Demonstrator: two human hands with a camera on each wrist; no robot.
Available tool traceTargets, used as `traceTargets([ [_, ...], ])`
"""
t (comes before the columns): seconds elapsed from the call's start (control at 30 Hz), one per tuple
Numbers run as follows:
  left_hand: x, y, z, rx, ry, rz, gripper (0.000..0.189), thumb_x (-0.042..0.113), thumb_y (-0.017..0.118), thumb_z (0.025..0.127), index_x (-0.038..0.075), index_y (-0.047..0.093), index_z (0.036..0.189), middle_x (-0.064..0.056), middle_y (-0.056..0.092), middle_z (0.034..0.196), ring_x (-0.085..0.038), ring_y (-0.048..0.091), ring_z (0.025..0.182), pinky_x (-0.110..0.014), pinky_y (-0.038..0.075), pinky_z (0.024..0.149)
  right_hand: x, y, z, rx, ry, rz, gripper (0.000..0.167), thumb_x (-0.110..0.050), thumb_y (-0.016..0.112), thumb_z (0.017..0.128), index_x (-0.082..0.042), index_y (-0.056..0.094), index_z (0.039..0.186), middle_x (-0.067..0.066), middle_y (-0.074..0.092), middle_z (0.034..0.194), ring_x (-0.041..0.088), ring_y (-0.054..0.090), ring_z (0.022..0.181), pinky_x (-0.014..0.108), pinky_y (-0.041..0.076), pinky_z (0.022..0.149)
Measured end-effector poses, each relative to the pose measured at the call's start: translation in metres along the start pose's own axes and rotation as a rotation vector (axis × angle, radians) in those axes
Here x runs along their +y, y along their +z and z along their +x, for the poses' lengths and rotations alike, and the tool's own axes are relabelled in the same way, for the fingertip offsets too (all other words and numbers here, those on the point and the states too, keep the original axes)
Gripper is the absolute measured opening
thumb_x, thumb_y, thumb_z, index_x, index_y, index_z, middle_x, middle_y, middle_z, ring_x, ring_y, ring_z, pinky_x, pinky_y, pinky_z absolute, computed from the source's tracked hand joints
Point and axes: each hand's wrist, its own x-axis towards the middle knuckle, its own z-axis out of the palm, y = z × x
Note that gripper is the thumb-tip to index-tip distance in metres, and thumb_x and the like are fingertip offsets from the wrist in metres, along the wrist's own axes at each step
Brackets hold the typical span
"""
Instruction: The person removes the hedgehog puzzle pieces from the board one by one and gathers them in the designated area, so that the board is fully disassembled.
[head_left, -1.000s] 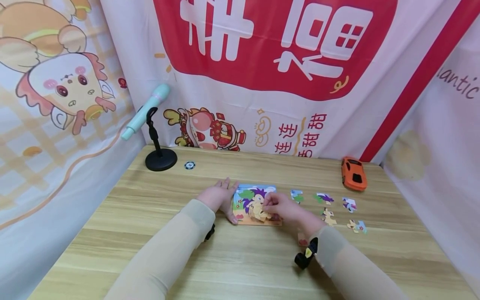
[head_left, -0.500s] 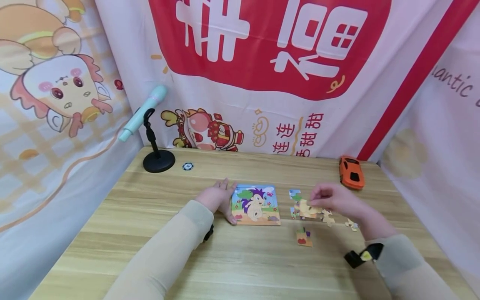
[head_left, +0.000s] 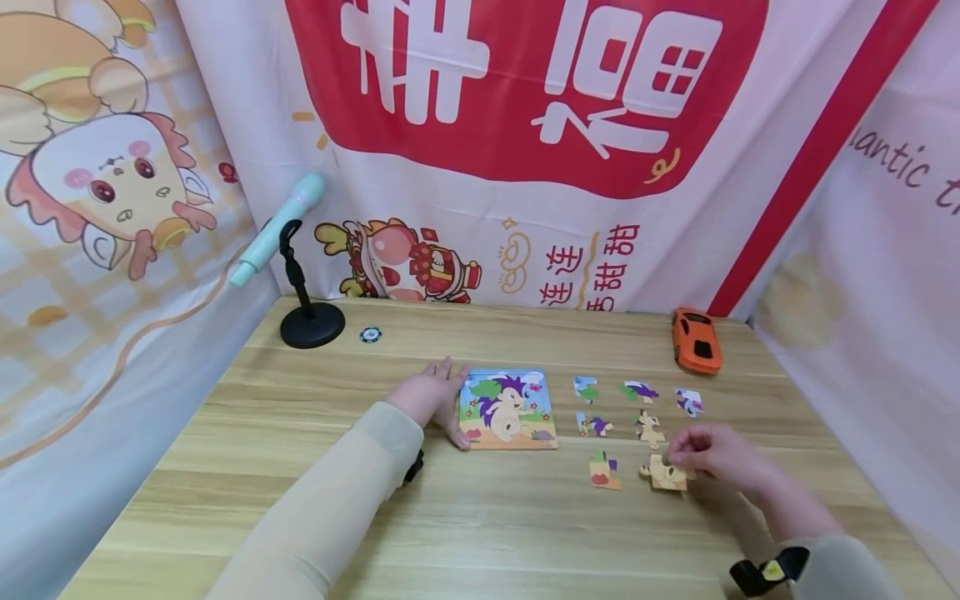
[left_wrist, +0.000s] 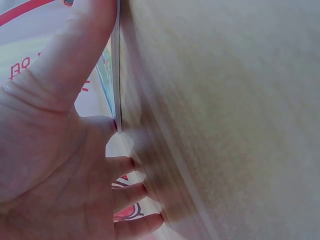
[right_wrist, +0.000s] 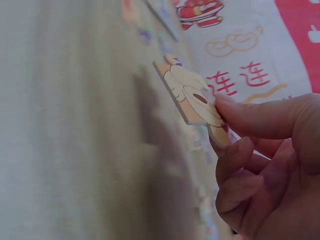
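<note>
A square puzzle board (head_left: 507,421) printed with a purple-spined hedgehog lies flat mid-table. My left hand (head_left: 429,398) rests at its left side, thumb and index finger along the edge and the other fingers spread on the table. In the left wrist view the thumb and index fingertip touch the board's thin edge (left_wrist: 118,75). My right hand (head_left: 722,457) pinches a tan jigsaw piece (head_left: 666,475) between thumb and fingers, low over the table right of the board. The right wrist view shows this piece (right_wrist: 187,92) tilted, held by one corner, its shadow on the wood.
Several loose jigsaw pieces lie right of the board, among them an apple piece (head_left: 604,475), a tan piece (head_left: 649,429) and a purple one (head_left: 640,390). An orange toy car (head_left: 697,342), a poker chip (head_left: 371,334) and a microphone stand (head_left: 312,325) are farther back.
My right hand has carried the tan jigsaw piece from over the board out to the right and lowered it in front of the loose pieces. The left hand has stayed at the board's edge.
</note>
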Motion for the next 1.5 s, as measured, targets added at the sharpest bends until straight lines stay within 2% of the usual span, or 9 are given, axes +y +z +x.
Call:
traceTargets([
  [0.27, 0.000, -0.001, -0.005, -0.011, -0.016, -0.018, 0.157, 0.074, 0.082, 0.031, 0.036, -0.003, 0.157, -0.007, -0.014, 0.163, -0.036, -0.008, 0.148, -0.059, 0.013, 0.115, 0.010, 0.013, 0.007, 0.080, 0.096, -0.076, 0.014, -0.011, 0.072, 0.089, -0.003, 0.066, 0.098, 0.008, 0.059, 0.083, 0.023, 0.053, 0.073, 0.031, 0.049, 0.060],
  [0.43, -0.002, -0.001, -0.005, -0.005, -0.014, -0.017, 0.158, 0.075, 0.081, 0.030, 0.036, -0.003, 0.157, -0.007, -0.014, 0.163, -0.036, -0.006, 0.148, -0.059, 0.013, 0.115, 0.010, 0.012, 0.011, 0.103, 0.056, -0.093, 0.015, -0.008, 0.073, 0.087, -0.001, 0.067, 0.098, 0.009, 0.062, 0.086, 0.024, 0.055, 0.078, 0.032, 0.049, 0.062],
  [0.57, -0.002, -0.001, -0.006, -0.004, -0.012, -0.025, 0.158, 0.076, 0.081, 0.029, 0.035, -0.001, 0.158, -0.007, -0.012, 0.164, -0.035, -0.006, 0.148, -0.059, 0.013, 0.115, -0.005, 0.009, 0.018, 0.125, -0.016, -0.144, 0.012, -0.007, 0.073, 0.087, -0.002, 0.067, 0.097, 0.009, 0.062, 0.089, 0.024, 0.054, 0.082, 0.033, 0.048, 0.066],
  [0.73, 0.002, -0.007, -0.020, -0.009, 0.000, -0.036, 0.154, 0.074, 0.083, 0.036, 0.031, 0.001, 0.159, -0.009, -0.010, 0.164, -0.035, -0.006, 0.148, -0.061, 0.010, 0.115, -0.041, 0.013, 0.037, 0.141, -0.072, -0.205, 0.012, -0.010, 0.071, 0.090, -0.002, 0.068, 0.098, 0.008, 0.063, 0.093, 0.024, 0.055, 0.080, 0.035, 0.051, 0.065],
  [0.87, 0.005, -0.010, -0.031, 0.005, 0.011, -0.047, 0.149, 0.071, 0.085, 0.041, 0.030, 0.005, 0.160, -0.010, -0.006, 0.165, -0.035, -0.003, 0.149, -0.060, 0.013, 0.115, -0.072, 0.030, 0.055, 0.117, -0.058, -0.229, 0.012, -0.015, 0.073, 0.090, -0.006, 0.070, 0.098, 0.006, 0.063, 0.094, 0.023, 0.054, 0.079, 0.036, 0.049, 0.064],
  [1.0, 0.008, -0.014, -0.040, 0.028, 0.023, -0.058, 0.146, 0.067, 0.086, 0.044, 0.029, 0.009, 0.160, -0.010, -0.002, 0.165, -0.036, 0.001, 0.149, -0.059, 0.016, 0.115, -0.092, 0.056, 0.077, 0.061, -0.138, -0.234, 0.008, -0.009, 0.075, 0.087, -0.007, 0.071, 0.094, 0.004, 0.063, 0.090, 0.024, 0.056, 0.080, 0.036, 0.050, 0.066],
  [1.1, 0.010, -0.016, -0.042, 0.009, 0.014, -0.049, 0.146, 0.068, 0.086, 0.044, 0.029, 0.006, 0.160, -0.009, -0.004, 0.165, -0.034, -0.001, 0.149, -0.059, 0.013, 0.115, -0.097, 0.082, 0.092, 0.010, -0.194, -0.232, 0.010, -0.004, 0.076, 0.084, -0.006, 0.071, 0.093, 0.004, 0.062, 0.088, 0.023, 0.056, 0.081, 0.035, 0.051, 0.066],
  [1.27, 0.010, -0.013, -0.035, -0.001, 0.013, -0.049, 0.147, 0.070, 0.084, 0.043, 0.030, 0.004, 0.160, -0.009, -0.006, 0.165, -0.035, -0.004, 0.149, -0.060, 0.012, 0.115, -0.097, 0.121, 0.107, -0.056, -0.194, -0.252, 0.020, -0.005, 0.081, 0.080, -0.010, 0.070, 0.097, 0.007, 0.060, 0.087, 0.021, 0.054, 0.078, 0.033, 0.048, 0.066],
  [1.5, 0.008, -0.011, -0.030, 0.012, 0.000, -0.074, 0.152, 0.070, 0.085, 0.036, 0.031, 0.006, 0.160, -0.008, -0.006, 0.165, -0.036, -0.004, 0.148, -0.062, 0.012, 0.114, -0.099, 0.144, 0.115, -0.050, -0.166, -0.328, 0.022, -0.007, 0.083, 0.080, -0.016, 0.069, 0.094, 0.003, 0.058, 0.082, 0.020, 0.052, 0.075, 0.034, 0.047, 0.067],
])
